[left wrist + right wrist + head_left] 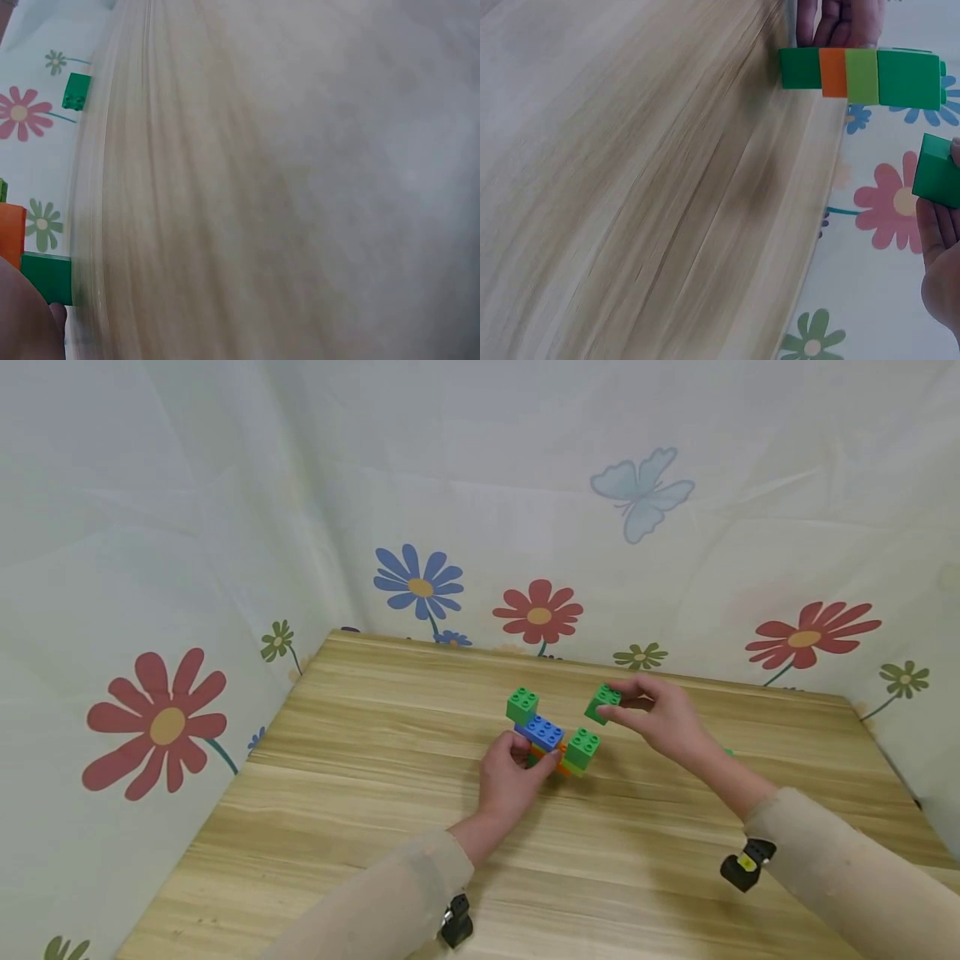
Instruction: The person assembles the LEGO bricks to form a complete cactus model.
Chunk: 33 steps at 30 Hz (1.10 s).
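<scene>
My left hand (510,777) grips a built stack of toy bricks low at its near side, close over the wooden table. A blue brick (542,731) lies across the stack, with a green brick (521,706) on its far left end. Another green brick (582,748) tops the right end; under it the right wrist view shows a lime layer (862,76), an orange layer (833,73) and a green base (800,68). Right of the stack and apart from it, my right hand (663,718) pinches a separate green brick (602,703) between thumb and fingers.
Partly behind my right forearm, a bit of green (729,752) shows on the wooden table (360,827). A loose green brick (76,91) appears in the left wrist view. Flower-printed curtain (480,510) lines the table's back and sides.
</scene>
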Available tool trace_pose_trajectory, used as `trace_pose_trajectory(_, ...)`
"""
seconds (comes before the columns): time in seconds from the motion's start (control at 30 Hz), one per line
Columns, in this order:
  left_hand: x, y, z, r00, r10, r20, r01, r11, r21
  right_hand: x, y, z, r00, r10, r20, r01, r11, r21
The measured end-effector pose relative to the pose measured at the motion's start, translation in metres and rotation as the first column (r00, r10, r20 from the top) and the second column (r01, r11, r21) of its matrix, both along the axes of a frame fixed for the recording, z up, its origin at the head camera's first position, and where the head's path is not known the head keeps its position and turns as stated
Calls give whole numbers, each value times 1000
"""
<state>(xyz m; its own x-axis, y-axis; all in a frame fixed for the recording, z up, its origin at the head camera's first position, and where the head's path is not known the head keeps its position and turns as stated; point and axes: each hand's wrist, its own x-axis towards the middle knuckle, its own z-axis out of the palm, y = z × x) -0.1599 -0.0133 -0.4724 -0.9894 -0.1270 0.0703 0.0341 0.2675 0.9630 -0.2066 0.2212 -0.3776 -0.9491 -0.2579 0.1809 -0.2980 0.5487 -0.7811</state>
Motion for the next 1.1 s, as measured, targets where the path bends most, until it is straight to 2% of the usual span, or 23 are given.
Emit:
trace_pose_trajectory(0.2,0,0,0,1000,-2,-6,2,1000,5,-3,-14,3,999,12,53,-10,999,-47)
trace_pose_trajectory(0.37,0,-1,0,1000,-3,-15,3,1000,11,-7,-26,1,998,45,53,-41,996,-85)
trace_pose_trajectory(1.1,1,-2,1,999,-7,-49,7,1000,-8,-9,-50,-9,985,116,131,-104,990,-94)
